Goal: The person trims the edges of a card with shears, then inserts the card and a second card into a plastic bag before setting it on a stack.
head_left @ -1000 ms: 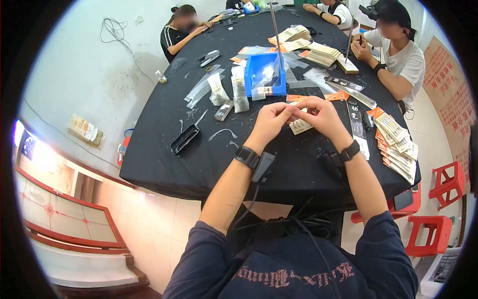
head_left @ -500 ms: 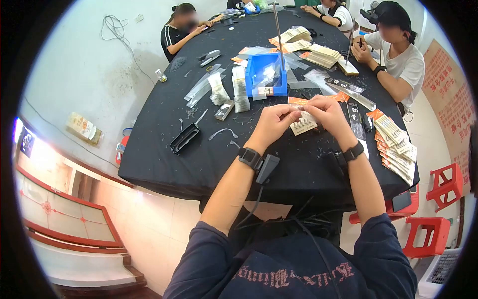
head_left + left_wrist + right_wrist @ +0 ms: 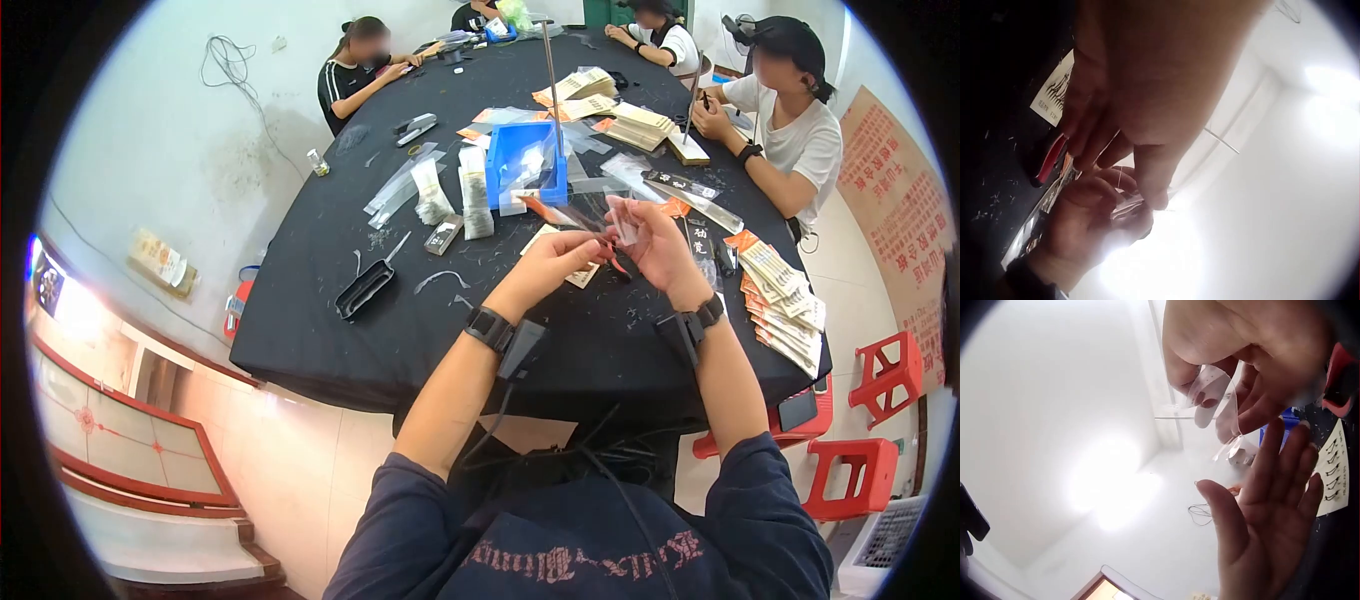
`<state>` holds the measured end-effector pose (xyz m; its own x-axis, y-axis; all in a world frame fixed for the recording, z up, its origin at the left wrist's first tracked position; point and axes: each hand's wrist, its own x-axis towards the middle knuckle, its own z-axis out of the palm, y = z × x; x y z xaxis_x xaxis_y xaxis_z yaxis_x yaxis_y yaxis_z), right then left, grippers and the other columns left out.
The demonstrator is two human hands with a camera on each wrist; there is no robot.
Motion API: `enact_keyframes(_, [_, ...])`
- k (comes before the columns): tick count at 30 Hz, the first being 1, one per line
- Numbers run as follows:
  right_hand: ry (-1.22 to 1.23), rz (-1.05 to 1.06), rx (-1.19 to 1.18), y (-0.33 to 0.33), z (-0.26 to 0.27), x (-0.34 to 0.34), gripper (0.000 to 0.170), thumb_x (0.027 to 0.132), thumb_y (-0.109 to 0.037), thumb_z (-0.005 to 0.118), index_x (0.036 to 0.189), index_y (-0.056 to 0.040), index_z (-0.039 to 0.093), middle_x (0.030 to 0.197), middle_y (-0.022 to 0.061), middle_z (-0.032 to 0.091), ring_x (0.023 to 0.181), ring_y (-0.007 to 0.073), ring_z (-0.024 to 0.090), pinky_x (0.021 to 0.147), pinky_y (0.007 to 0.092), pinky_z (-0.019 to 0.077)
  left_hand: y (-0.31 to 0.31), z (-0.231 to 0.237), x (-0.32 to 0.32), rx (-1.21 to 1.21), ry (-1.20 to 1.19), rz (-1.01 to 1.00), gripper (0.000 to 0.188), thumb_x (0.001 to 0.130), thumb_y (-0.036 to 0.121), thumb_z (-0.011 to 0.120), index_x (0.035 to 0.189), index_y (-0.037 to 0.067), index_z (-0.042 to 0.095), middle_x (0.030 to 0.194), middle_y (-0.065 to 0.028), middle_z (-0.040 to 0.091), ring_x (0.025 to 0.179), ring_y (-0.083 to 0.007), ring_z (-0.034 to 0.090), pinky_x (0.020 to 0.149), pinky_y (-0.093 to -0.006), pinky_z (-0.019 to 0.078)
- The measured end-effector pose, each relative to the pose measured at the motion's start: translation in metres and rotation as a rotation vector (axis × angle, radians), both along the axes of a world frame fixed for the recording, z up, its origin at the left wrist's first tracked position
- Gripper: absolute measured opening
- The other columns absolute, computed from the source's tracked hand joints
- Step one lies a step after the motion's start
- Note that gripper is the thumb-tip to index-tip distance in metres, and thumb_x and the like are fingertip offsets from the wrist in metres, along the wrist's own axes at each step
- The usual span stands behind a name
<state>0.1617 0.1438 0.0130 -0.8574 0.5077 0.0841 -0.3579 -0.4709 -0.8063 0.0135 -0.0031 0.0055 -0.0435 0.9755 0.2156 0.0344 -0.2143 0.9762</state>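
My right hand (image 3: 665, 255) pinches a curled clear plastic piece (image 3: 625, 218); in the right wrist view the same plastic (image 3: 1229, 412) hangs between its thumb and fingers. My left hand (image 3: 555, 268) is just beside it, and in the right wrist view the left hand (image 3: 1272, 512) has its palm showing and fingers fairly straight, with nothing clearly held. Beneath the hands lies a pale printed card (image 3: 582, 275) with rows of dark marks, plainer in the right wrist view as the card (image 3: 1335, 475). Near it is a red-handled tool (image 3: 1339, 381), partly hidden.
A blue bin (image 3: 527, 160) with an upright rod stands behind the hands. Bundled strips (image 3: 476, 195) and a black open case (image 3: 366, 290) lie left; fanned cards (image 3: 785, 305) lie right. A stapler (image 3: 415, 128) is farther back. Other people sit around the black table (image 3: 300, 300).
My hands, close together over the card before, have drawn slightly apart. The right hand has turned its palm more upward, and the clear plastic now shows. The head view has shifted a little.
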Motion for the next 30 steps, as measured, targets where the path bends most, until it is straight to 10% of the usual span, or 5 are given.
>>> enact_keyframes(9, [0.010,0.041,-0.087,-0.017,-0.003,-0.010,0.037,0.096,-0.022,0.050,0.121,0.0048,0.055,0.100,0.0077,0.062,0.088,0.0153,0.063,0.086,0.0288,0.0511,0.002,-0.010,-0.007,-0.076,-0.432,0.169,0.019,0.092,0.024,0.063,0.102,0.008,0.060,0.104,-0.0056,0.066,0.099,-0.0132,0.062,0.084,-0.0269,0.0492])
enact_keyframes(18, [-0.016,-0.326,0.662,-0.019,0.008,-0.006,0.041,0.085,-0.010,0.067,0.125,-0.0086,0.060,0.107,0.0050,0.059,0.082,0.0081,0.059,0.072,0.0216,0.0500,-0.002,-0.004,-0.011,-0.114,-0.546,0.191,0.007,0.093,0.019,0.059,0.091,0.012,0.059,0.101,-0.0125,0.069,0.088,-0.0182,0.067,0.074,-0.0272,0.0530])
enact_keyframes(25, [-0.078,-0.481,1.282,-0.020,0.013,-0.001,0.022,0.078,-0.004,0.066,0.097,-0.0111,0.073,0.107,0.0036,0.058,0.082,0.0086,0.059,0.067,0.0207,0.0452,-0.002,-0.004,-0.013,-0.199,-0.518,0.213,0.017,0.092,0.025,0.056,0.098,0.009,0.058,0.097,-0.0121,0.069,0.079,-0.0139,0.065,0.066,-0.0250,0.0494])
enact_keyframes(30, [-0.058,-0.467,1.173,-0.020,0.011,-0.003,0.011,0.076,-0.010,0.071,0.087,-0.0075,0.069,0.097,0.0029,0.061,0.076,0.0091,0.059,0.062,0.0230,0.0453,-0.002,-0.001,-0.013,-0.235,-0.577,0.260,0.024,0.092,0.029,0.052,0.100,0.007,0.058,0.098,-0.0131,0.068,0.077,-0.0130,0.063,0.064,-0.0237,0.0475])
